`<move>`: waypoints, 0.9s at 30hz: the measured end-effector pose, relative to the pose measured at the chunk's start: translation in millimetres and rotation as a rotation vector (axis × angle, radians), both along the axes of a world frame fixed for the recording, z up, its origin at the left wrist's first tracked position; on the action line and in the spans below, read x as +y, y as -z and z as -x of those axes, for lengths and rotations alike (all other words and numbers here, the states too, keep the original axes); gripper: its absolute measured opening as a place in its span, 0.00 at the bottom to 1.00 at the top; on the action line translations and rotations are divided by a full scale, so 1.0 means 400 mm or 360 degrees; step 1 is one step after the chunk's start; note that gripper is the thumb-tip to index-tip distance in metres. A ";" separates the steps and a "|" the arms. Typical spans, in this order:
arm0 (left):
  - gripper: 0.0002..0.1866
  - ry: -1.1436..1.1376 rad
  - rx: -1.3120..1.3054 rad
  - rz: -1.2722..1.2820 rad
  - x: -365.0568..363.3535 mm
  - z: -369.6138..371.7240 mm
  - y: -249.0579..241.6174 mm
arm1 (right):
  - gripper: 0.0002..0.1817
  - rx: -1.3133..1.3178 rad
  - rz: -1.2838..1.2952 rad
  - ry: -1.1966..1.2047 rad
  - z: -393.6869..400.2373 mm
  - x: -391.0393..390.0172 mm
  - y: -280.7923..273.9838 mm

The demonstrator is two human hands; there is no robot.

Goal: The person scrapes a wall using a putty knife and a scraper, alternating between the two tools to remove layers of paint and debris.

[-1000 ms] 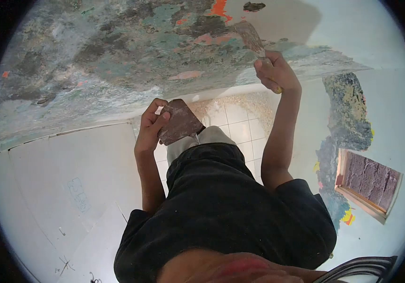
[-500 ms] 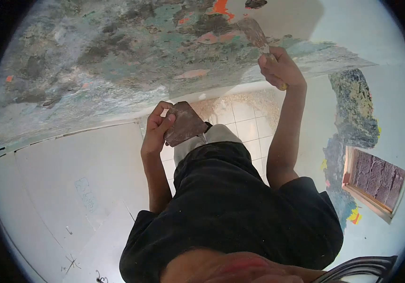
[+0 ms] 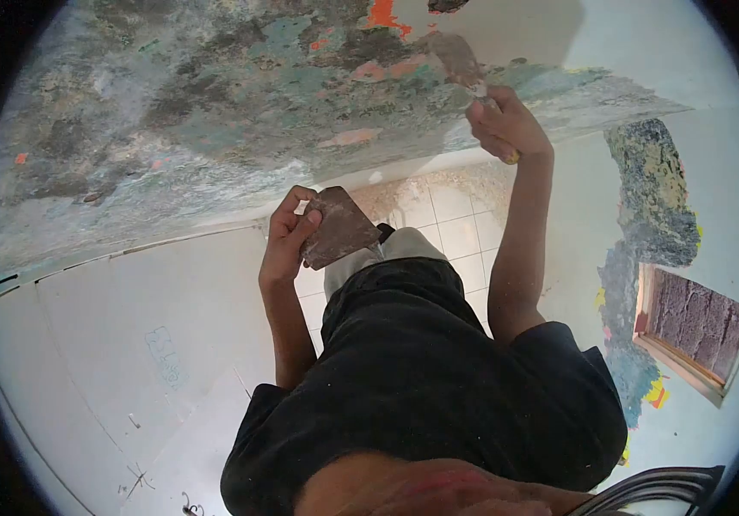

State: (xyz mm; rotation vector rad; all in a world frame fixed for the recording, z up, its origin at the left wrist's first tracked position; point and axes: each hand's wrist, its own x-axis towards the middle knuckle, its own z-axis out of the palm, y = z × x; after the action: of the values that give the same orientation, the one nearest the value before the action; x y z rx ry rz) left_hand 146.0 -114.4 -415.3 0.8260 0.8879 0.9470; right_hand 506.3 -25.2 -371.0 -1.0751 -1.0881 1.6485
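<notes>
My left hand grips a brown, flat plate by its left edge, thumb on top, at waist height. Up at the right, my right hand is closed around the handle of a scraper with a yellow handle end. The scraper's blade is slightly blurred and lies at the mottled wall, near the border of a smooth pale area. Whether the blade touches the wall I cannot tell.
White floor tiles with crumbly debris along the wall's foot show below. On the right wall are a stripped patch and a wooden-framed opening. A white surface with blue marks stretches at left.
My right hand and the scraper have moved slightly left and down in view. My left hand holds the plate almost as before. The whole view has shifted a little.
</notes>
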 end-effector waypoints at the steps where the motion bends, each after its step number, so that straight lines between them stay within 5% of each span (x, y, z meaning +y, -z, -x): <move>1: 0.09 0.0016 -0.0012 -0.0006 -0.002 0.002 -0.007 | 0.16 0.0020 -0.0020 0.0007 -0.003 0.001 0.003; 5: 0.09 0.0027 0.0014 0.0026 0.002 -0.004 0.003 | 0.14 0.0187 -0.0030 -0.0210 0.019 0.034 0.004; 15: 0.10 -0.0029 0.0045 0.0000 -0.006 0.016 0.005 | 0.14 -0.0070 0.0021 0.0067 0.004 -0.002 0.004; 18: 0.10 -0.0014 0.0038 -0.0034 -0.002 0.011 -0.004 | 0.21 -0.0007 -0.0046 -0.0068 0.018 0.014 0.021; 27: 0.10 0.0002 0.0045 0.0025 0.004 0.007 -0.008 | 0.11 0.0205 -0.0015 0.0013 0.032 0.009 0.041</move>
State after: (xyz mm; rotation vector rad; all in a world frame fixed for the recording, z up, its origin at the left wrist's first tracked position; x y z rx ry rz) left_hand 143.2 -112.8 -412.3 0.8283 0.9183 0.9284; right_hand 493.4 -21.6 -387.4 -0.9523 -1.0056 1.6801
